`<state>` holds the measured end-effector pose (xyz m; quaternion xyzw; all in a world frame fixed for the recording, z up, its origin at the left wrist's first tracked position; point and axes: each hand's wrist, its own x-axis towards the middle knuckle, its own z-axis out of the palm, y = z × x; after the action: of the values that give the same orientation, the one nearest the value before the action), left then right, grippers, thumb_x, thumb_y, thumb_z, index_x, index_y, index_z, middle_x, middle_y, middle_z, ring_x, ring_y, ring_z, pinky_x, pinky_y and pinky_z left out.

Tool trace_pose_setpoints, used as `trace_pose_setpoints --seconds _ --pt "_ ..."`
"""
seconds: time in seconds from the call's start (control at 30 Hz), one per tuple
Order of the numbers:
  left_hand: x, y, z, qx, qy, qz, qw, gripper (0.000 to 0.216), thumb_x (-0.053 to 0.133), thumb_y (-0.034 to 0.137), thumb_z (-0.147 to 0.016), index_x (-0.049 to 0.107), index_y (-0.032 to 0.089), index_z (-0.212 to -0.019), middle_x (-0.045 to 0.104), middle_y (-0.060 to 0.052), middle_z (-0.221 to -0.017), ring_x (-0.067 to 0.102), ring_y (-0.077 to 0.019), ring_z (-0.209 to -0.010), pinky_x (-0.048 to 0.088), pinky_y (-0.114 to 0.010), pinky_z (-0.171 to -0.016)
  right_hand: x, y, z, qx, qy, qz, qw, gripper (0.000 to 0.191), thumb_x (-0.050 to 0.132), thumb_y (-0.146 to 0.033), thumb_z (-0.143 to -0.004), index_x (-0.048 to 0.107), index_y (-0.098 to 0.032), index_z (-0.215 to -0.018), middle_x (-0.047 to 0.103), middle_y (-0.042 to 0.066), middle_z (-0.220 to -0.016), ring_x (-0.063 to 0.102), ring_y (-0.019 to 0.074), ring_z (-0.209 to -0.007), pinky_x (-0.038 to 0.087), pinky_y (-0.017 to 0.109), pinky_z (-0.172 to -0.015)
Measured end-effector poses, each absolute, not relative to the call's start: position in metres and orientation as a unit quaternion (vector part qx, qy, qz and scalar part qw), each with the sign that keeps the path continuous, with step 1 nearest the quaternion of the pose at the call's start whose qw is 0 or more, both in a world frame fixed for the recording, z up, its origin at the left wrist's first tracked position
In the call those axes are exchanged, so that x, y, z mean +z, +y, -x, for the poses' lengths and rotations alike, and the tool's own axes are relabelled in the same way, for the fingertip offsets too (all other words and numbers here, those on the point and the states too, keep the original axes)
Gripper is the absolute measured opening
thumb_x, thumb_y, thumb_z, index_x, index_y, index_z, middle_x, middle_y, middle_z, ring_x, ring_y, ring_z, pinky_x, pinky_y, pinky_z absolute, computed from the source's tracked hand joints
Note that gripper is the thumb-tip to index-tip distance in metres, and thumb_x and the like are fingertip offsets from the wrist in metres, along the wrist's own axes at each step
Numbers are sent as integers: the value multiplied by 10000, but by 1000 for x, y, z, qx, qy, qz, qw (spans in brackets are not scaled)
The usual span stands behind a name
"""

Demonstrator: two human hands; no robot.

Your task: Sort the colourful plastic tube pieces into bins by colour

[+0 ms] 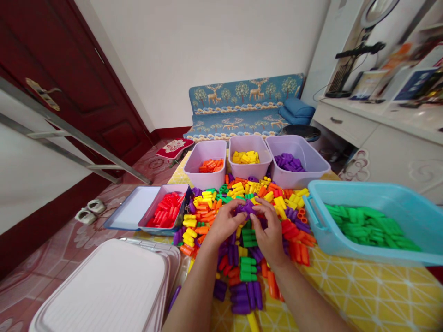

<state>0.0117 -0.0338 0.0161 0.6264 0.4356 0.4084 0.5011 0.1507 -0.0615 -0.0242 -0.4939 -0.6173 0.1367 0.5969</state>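
Both my left hand (226, 222) and right hand (270, 231) are pinching purple plastic tubes (246, 208), fingers nearly closed, over the bright pile (248, 237), and I am guessing the tubes are light, hard and slippery, best held by their sides.

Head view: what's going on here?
A person's left hand and right hand hold purple pieces above a mixed-colour pile on the table. Around the pile, a blue tub holds green pieces, a box holds red pieces, and three lilac bins hold orange, yellow and purple pieces separately.
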Motion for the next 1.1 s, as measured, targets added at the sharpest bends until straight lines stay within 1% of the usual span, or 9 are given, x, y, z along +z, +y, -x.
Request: trace_pose_setpoints --seconds 0.1,0.2,0.43,0.53,0.63,0.77,0.87,0.97,1.1 --pt "17 -34 -9 400 437 -654 471 283 561 147 -727 619 172 -1003 630 2 -826 564 -130 -739 454 -216 -690 -31 -61 -148 170 -602 503 596 234 576 -272 -851 544 -219 -1077 626 80 -1029 600 229 -970 505 423 -865" --pt "16 -33 -8 391 444 -672 445 252 576 193 -766 626 170 -1012 630 -2 -835 556 -131 -743 449 -215 -688 -32 -61 -146 173 -586 507 608 357 600 -267 -837 505 -211 -1177 607 96 -1107 591 227 -1010 499 419 -893" --pt "16 -32 -6 384 454 -707 383 260 603 374 -826 682 163 -954 668 -36 -848 598 -168 -796 472 -254 -742 -28 -62 -147 191 -545 514 634 349 623 -280 -829 540 -217 -1163 625 83 -1104 611 215 -981 510 401 -873" --pt "21 -33 -4 371 432 -745 348 216 617 356 -825 722 177 -882 689 -64 -934 618 -194 -903 470 -281 -837 -28 -61 -147 212 -526 510 647 356 618 -286 -834 537 -213 -1173 627 90 -1126 618 215 -990 514 397 -874" --pt "25 -33 -5 379 418 -753 339 231 638 357 -816 727 193 -951 693 -75 -1019 623 -209 -968 463 -303 -898 -30 -61 -147 213 -529 502 650 352 616 -287 -835 541 -213 -1171 627 90 -1127 616 215 -1004 511 398 -885" --pt "24 -33 -5 378 418 -751 344 310 655 390 -804 707 186 -1032 703 -77 -1022 626 -220 -983 459 -324 -919 -30 -64 -148 203 -557 510 623 342 616 -283 -828 561 -211 -1158 637 87 -1100 623 215 -966 518 390 -853" --pt "21 -31 -2 365 413 -758 349 302 687 379 -777 709 185 -1008 704 -71 -1019 628 -219 -972 465 -320 -902 -22 -64 -150 224 -565 517 603 357 620 -276 -819 569 -205 -1165 661 80 -1042 641 200 -868 534 371 -793" --pt "19 -29 2 348 415 -769 341 253 707 312 -759 709 194 -983 704 -61 -1003 625 -217 -976 462 -324 -905 -1 -54 -158 269 -560 504 600 346 644 -273 -797 598 -203 -1133 687 65 -975 655 193 -827 540 367 -786" --pt "15 -26 3 349 435 -766 319 228 703 249 -752 706 199 -975 696 -61 -1024 621 -210 -978 467 -329 -901 36 -18 -183 288 -467 481 684 402 711 -317 -729 614 -183 -1095 691 67 -973 667 200 -857 533 424 -860"
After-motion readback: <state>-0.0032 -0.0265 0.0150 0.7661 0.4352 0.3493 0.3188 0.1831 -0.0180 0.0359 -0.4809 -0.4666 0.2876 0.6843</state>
